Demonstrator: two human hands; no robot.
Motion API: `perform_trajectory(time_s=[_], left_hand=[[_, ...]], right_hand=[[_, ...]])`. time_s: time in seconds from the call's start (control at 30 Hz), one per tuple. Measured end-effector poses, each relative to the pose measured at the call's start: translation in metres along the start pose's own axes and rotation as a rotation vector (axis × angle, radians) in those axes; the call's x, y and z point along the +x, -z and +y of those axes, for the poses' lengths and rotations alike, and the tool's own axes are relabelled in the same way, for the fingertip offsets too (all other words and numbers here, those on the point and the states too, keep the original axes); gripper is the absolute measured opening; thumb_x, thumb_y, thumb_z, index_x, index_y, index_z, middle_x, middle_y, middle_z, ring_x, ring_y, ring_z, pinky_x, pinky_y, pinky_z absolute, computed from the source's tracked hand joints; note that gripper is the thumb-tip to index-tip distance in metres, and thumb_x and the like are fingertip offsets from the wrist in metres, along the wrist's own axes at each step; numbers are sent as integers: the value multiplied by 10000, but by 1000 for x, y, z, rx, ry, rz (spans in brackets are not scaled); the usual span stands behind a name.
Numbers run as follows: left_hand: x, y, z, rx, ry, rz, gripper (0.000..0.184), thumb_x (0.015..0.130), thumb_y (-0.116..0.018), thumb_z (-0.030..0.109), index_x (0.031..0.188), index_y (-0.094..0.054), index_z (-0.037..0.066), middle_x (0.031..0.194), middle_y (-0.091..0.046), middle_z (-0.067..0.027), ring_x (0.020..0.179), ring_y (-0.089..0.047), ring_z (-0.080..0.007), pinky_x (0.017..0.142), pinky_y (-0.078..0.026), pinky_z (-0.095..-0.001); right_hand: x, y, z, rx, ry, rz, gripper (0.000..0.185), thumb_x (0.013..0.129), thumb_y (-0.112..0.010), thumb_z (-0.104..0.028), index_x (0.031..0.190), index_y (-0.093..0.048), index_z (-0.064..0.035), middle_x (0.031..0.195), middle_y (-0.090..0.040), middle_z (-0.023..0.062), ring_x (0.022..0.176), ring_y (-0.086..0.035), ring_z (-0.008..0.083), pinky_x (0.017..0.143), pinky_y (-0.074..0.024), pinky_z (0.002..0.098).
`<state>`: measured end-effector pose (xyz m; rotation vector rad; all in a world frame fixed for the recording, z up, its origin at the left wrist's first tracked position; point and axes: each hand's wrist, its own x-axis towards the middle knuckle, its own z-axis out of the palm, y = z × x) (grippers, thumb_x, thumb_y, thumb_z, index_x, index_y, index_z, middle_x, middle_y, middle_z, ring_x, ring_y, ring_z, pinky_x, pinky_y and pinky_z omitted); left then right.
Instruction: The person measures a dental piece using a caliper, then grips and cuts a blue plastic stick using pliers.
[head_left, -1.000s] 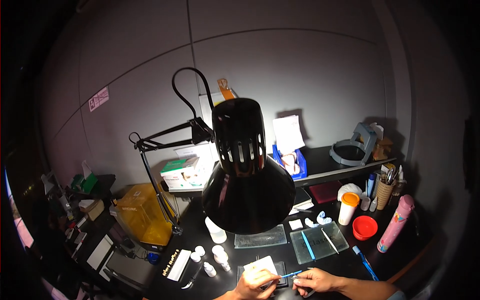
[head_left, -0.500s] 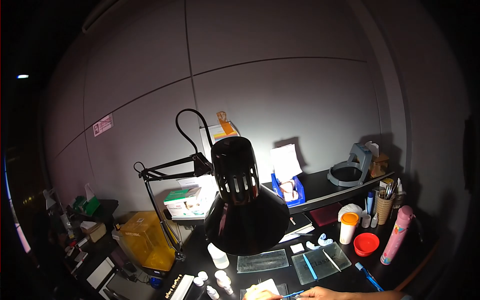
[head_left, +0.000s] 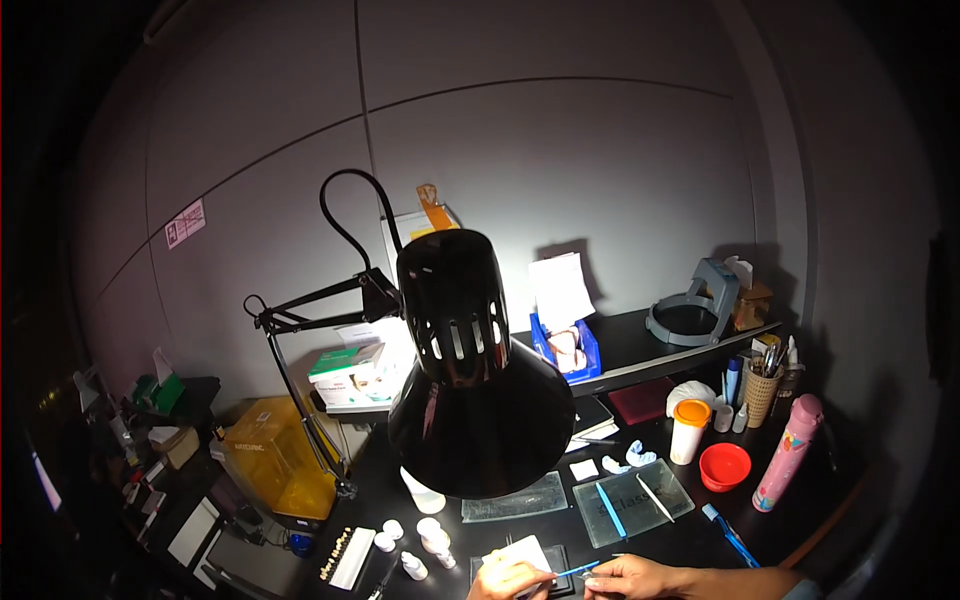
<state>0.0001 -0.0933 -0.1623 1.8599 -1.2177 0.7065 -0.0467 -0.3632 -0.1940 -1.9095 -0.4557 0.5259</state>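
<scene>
At the bottom edge, my left hand is closed with its fingers bent, over a white pad on a dark base. Whatever its fingertips hold is too small to make out. My right hand comes in from the right, its thumb and fingers pinched on a thin blue stick-like tool. The tool spans the gap between both hands, one end close to my left fingertips. Beyond the hands, a glass slab bears a blue instrument and a white instrument.
A black lamp hangs over the desk centre, hiding part of it. On the right stand a red bowl, an orange-lidded cup, a pink bottle and a blue toothbrush. Small white bottles and a tooth shade guide are left.
The view has tilted down and shifted slightly, so everything sits higher and a little leftward and more of both hands shows. The hands stay close together at the blue tool.
</scene>
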Motion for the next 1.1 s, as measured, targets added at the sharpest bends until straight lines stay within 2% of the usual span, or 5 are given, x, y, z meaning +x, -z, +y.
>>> perform_trajectory(time_s=[0.23, 0.43, 0.47, 0.57, 1.1], left_hand=[[-5, 2, 1, -2, -20, -5, 151, 749, -779, 97, 891, -740, 131, 823, -671, -92, 723, -678, -312, 583, -528, -421], [13, 12, 13, -52, -163, 49, 202, 719, -811, 126, 910, -752, 158, 885, -712, -80, 730, -684, -335, 595, -553, -417], [-1, 14, 13, 11, -25, -70, 258, 731, -824, 34, 982, -792, 87, 836, -743, -30, 793, -715, -216, 740, -528, -361], [-10, 7, 7, 38, -6, -38, 254, 712, -836, 28, 944, -790, 122, 825, -753, 1, 769, -707, -149, 723, -418, -330], [-10, 5, 1, 60, -46, -52, 247, 719, -830, 24, 943, -774, 110, 774, -701, -14, 723, -669, -205, 719, -411, -393]], right_hand=[[-8, 2, -23, -3, -7, 14, 262, 1063, -635, -245, 970, -769, -40, 877, -750, 110, 796, -635, 174, 772, -531, 367], [-5, 1, 2, 298, -86, -124, 362, 1157, -532, -288, 1096, -715, 18, 836, -684, 16, 774, -627, 90, 756, -525, 267], [-7, 0, -4, 312, -80, -127, 360, 1156, -534, -288, 1095, -716, 16, 838, -687, 17, 777, -632, 89, 754, -528, 266], [-6, -2, -3, 279, -70, -99, 357, 1145, -555, -317, 1077, -712, -4, 792, -680, 3, 700, -628, 80, 680, -532, 259], [-16, -13, -12, 308, -135, -106, 347, 1143, -557, -334, 1047, -689, -28, 783, -666, 10, 690, -634, 78, 649, -534, 253]])
